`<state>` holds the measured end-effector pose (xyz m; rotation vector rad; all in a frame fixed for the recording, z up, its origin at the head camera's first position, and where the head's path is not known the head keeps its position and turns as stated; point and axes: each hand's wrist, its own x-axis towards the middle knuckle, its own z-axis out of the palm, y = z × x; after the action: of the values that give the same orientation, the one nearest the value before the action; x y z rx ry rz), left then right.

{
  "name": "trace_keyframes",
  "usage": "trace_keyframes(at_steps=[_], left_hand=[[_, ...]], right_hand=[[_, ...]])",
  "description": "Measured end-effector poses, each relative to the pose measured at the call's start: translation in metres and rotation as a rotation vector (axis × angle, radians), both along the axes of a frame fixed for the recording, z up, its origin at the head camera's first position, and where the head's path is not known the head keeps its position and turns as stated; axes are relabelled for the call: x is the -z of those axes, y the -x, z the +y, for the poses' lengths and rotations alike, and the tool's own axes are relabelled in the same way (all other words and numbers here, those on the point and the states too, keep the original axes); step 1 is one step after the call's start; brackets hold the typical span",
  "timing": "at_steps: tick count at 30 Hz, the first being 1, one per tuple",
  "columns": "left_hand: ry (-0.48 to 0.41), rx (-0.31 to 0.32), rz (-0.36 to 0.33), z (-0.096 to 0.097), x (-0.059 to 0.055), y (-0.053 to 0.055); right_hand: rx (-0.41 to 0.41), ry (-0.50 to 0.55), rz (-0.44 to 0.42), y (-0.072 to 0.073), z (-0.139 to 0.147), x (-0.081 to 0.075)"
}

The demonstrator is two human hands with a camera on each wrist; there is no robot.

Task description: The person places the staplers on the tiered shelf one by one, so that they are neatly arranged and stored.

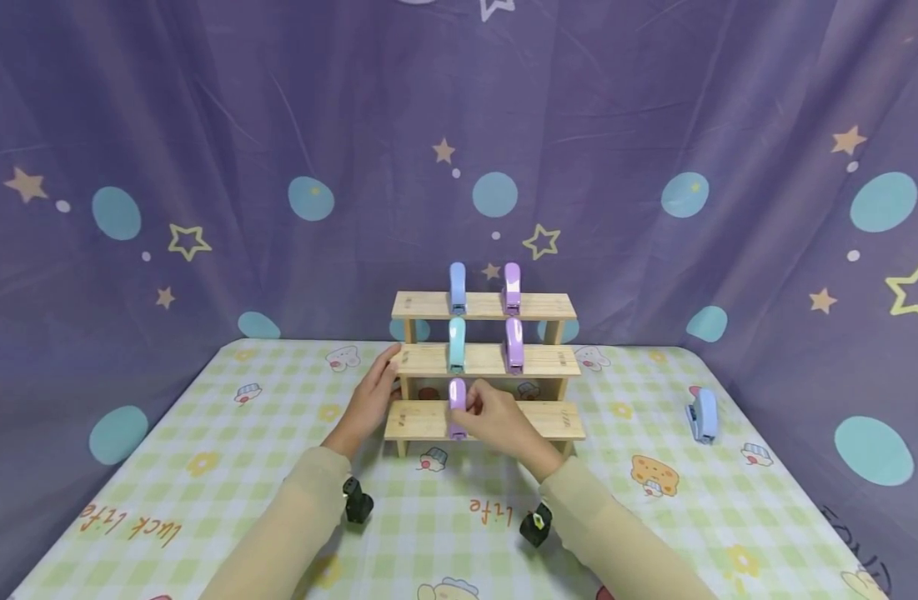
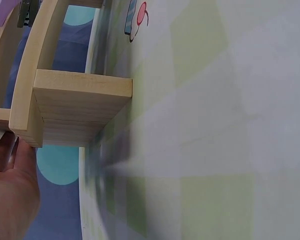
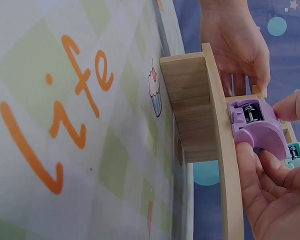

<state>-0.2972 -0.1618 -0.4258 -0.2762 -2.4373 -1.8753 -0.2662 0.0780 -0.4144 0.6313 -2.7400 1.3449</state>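
My right hand (image 1: 496, 419) pinches a purple stapler (image 1: 457, 408) on the lowest step of a three-step wooden rack (image 1: 421, 421). In the right wrist view, the thumb and fingers lie around the stapler (image 3: 260, 127), and its coil spring shows at the end. My left hand (image 1: 373, 392) rests against the rack's left side with its fingers extended. A teal stapler (image 1: 456, 346) and a second purple stapler (image 1: 514, 346) stand on the middle step. On the top step are a blue stapler (image 1: 458, 287) and another purple stapler (image 1: 512, 287).
Apart from the rack, another blue stapler (image 1: 703, 415) stands at the right of the table. A checked cloth (image 1: 226, 500) with printed figures covers the table. Behind it hangs a purple curtain (image 1: 398, 108) with stars and dots.
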Motion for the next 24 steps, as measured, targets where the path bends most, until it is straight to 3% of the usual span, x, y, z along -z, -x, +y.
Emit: trace_keyframes(at_steps=[24], left_hand=[[0.016,-0.004,0.007,0.0009,-0.0008,-0.0025]], right_hand=[[-0.017,-0.015,-0.044,0.0064,0.0032,0.0003]])
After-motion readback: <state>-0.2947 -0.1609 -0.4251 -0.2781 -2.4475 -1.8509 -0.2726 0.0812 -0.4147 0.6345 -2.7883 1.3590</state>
